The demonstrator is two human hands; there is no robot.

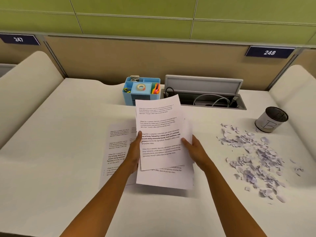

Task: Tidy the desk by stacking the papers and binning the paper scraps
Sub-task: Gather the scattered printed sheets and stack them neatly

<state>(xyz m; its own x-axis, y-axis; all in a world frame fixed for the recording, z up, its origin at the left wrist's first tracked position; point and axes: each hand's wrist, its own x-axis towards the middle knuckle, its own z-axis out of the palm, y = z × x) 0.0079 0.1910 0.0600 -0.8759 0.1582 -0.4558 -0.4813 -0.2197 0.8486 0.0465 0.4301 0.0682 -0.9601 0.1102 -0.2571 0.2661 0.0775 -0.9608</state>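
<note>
- White desk [68, 134] in a numbered study carrel, tan partition and green wall behind.
- Printed white paper sheets [162, 134]: several gathered, edges not yet squared. Left hand [135, 151] holds their left edge, thumb on top, fingers hidden beneath; right hand [193, 149] holds the right edge likewise.
- Further printed sheet [118, 147]: flat on the desk, just left of the left fingers, partly under the bundle; still uncollected.
- Torn pale paper scraps [253, 159]: scattered well right of the right fingers; none binned, apparently.
- Small cylindrical white bin with dark mesh rim [271, 119]: upright beyond the scraps.
- Blue plastic desk organiser [142, 89]: past the fingertips, behind the sheets.
- Judgement: stacking underway; scrap clearing remains.
</note>
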